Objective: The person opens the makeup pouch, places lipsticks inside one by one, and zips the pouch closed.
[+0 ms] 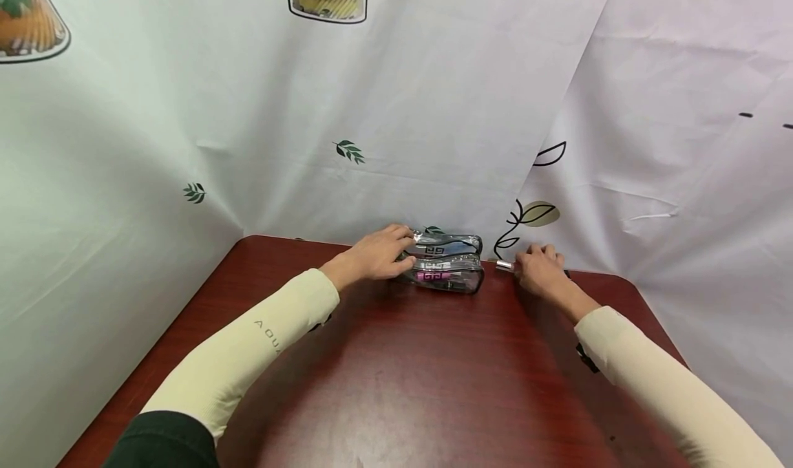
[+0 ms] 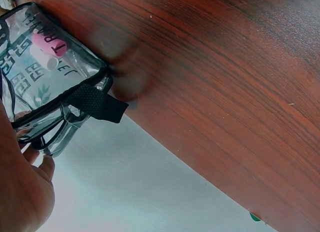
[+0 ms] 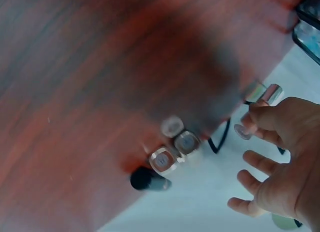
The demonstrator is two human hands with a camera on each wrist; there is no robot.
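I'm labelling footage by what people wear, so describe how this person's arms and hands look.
The left sleeve is cream and close-fitting, with dark lettering starting AQU; dark green fabric shows nearer the body. The right sleeve is also cream, no lettering visible. Small black pieces peek out beneath both. The left hand and right hand wear no gloves.

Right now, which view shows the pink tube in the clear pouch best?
The left wrist view: the pink tube shows largest there, through the clear pouch. The head view shows a small pink patch; the right wrist shows only the pouch's corner, no pink.
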